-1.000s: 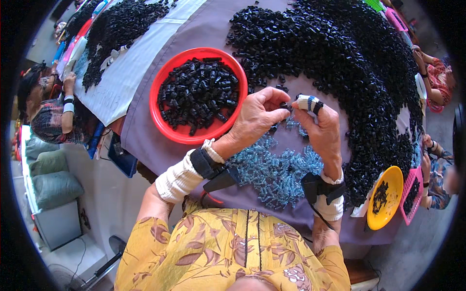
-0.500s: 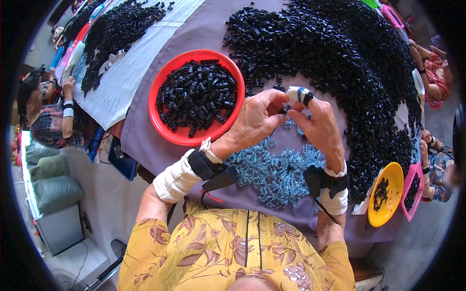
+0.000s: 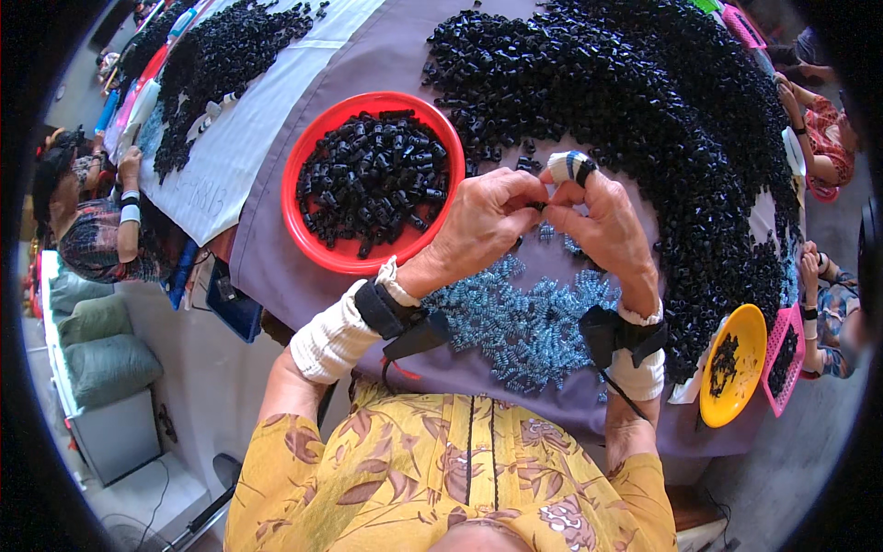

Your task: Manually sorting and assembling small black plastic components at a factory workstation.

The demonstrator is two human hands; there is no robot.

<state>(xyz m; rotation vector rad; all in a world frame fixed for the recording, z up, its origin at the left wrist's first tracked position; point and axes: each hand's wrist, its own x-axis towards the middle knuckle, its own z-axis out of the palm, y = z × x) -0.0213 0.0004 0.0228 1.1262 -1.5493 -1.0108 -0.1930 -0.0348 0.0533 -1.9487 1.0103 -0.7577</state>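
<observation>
Left hand (image 3: 483, 221) pinches a small black piece (image 3: 537, 206); right hand (image 3: 609, 225) meets it — its own grip I cannot tell. The piece shows less than half a second ago. Blue coils (image 3: 529, 331) lie at six o'clock, red basin (image 3: 342, 263) at nine.

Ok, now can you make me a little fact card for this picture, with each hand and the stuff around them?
Left hand: pinching a small black piece
Right hand: fingertips at the same piece; its exact grip is hard to see
Finger cover: white with dark stripes, on the right hand
Red basin: left of the hands, holding black pieces
Blue coils: spread below the hands
Black heap: beyond and right
Yellow dish: far right, some dark bits inside
</observation>
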